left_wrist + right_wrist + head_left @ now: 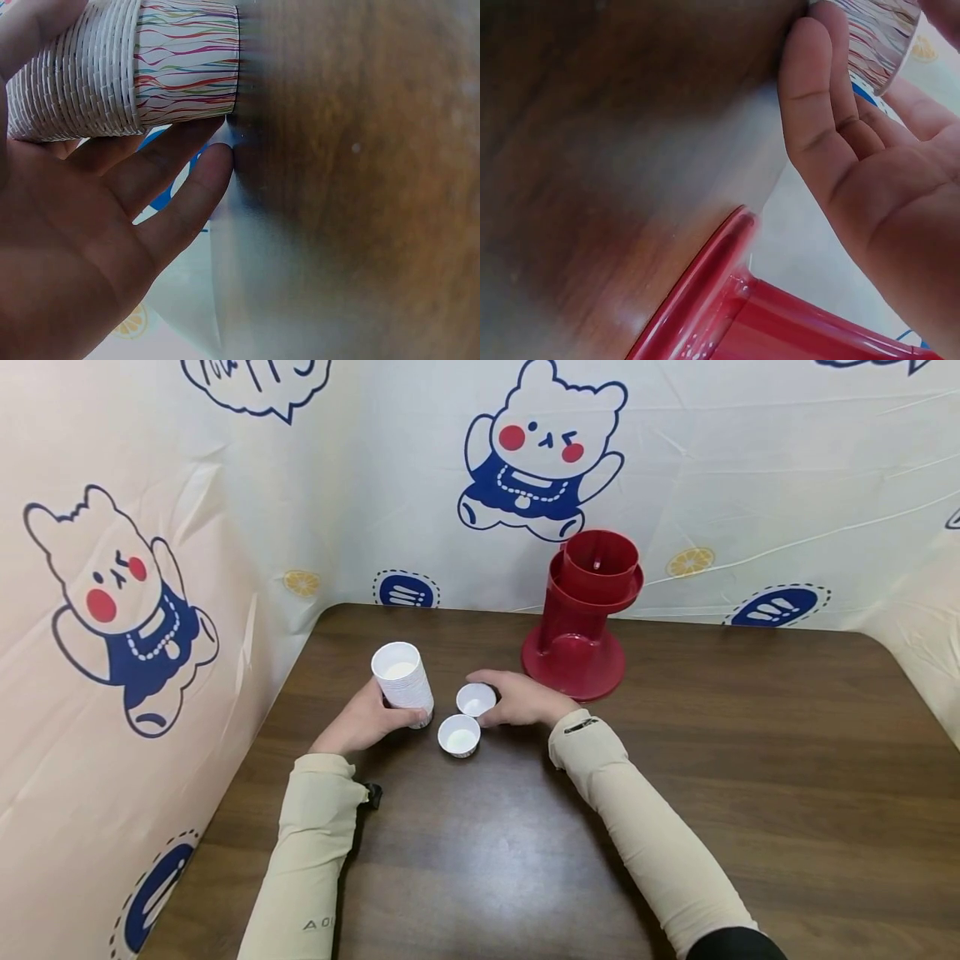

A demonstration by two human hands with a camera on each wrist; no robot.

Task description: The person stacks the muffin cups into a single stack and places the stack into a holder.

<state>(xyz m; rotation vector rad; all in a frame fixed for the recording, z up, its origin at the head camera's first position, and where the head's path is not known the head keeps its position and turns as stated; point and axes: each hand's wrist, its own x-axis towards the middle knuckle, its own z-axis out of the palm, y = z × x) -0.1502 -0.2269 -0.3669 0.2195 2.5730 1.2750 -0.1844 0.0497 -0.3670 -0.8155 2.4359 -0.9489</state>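
Observation:
My left hand (367, 718) grips a tall stack of nested white paper cups (401, 677), with the thumb on the near side. In the left wrist view the lowest cup (187, 64) shows coloured wavy lines, and its base meets the tabletop. Two single paper cups stand upright just right of the stack. My right hand (521, 697) curls its thumb and fingers round the farther cup (476, 700). That same patterned cup (877, 37) appears between thumb and fingers in the right wrist view. The nearer cup (459, 737) stands close to it, by the right thumb.
A red plastic stand (573, 660) with a round base and a cylindrical holder on top is behind my right hand, near the back edge of the brown wooden table (465, 860). Printed cloth (420, 485) hangs behind the table and along its left side.

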